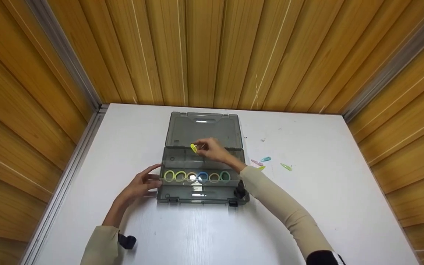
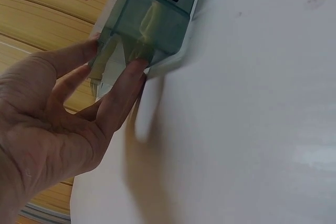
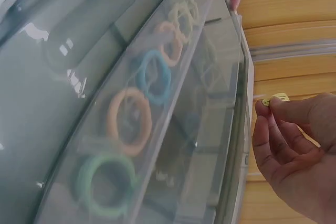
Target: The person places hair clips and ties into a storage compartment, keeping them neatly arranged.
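A grey see-through storage box (image 1: 197, 191) lies on the table with its lid (image 1: 204, 130) tipped back. Across it runs a clear tray (image 1: 182, 165) with a row of several coloured rings that look like hair ties, among them a blue ring (image 3: 153, 77) and a green ring (image 3: 107, 187). My left hand (image 1: 140, 186) grips the box's left end between thumb and fingers. Above the back part of the box, my right hand (image 1: 212, 150) pinches a yellow hair clip (image 1: 193, 148) between thumb and fingertips.
Right of the box on the white table (image 1: 315, 176) lie a blue hair clip (image 1: 266, 159), a pink hair clip (image 1: 257, 162) and a green hair clip (image 1: 286, 167). Another yellow clip (image 1: 261, 168) shows beside the right forearm. Wood-patterned walls (image 1: 204, 55) stand behind and at both sides.
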A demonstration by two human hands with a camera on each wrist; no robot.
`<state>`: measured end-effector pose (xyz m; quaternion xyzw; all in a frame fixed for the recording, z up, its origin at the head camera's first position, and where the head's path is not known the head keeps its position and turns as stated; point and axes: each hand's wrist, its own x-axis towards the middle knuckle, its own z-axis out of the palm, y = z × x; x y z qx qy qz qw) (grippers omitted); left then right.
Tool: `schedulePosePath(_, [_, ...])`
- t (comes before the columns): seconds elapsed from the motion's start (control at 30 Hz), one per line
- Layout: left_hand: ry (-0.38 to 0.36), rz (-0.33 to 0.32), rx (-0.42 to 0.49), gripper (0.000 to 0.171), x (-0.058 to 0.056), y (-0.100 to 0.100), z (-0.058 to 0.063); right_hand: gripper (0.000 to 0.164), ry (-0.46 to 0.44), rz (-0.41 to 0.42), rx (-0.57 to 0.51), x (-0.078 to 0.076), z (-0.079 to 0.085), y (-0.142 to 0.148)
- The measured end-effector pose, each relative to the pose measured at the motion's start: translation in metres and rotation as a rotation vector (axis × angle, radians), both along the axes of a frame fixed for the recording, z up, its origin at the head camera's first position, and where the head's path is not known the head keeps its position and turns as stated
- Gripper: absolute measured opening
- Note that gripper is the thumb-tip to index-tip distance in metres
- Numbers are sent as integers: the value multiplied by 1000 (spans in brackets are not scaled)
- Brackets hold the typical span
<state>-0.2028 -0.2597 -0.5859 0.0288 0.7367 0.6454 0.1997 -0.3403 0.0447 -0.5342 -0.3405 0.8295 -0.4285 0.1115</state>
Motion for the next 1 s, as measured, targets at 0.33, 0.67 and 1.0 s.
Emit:
schedulePosePath(0.33, [1, 16, -4, 76, 0, 0, -4, 34, -54, -88, -111, 7, -16, -23])
schedulePosePath(0.67, [3, 23, 5, 77, 0, 1, -5, 33, -125, -114, -131, 12, -31, -42])
schedulePosePath(1.0, [11, 4, 23, 74, 1, 0, -7, 30, -145, -167, -80, 15, -31, -67])
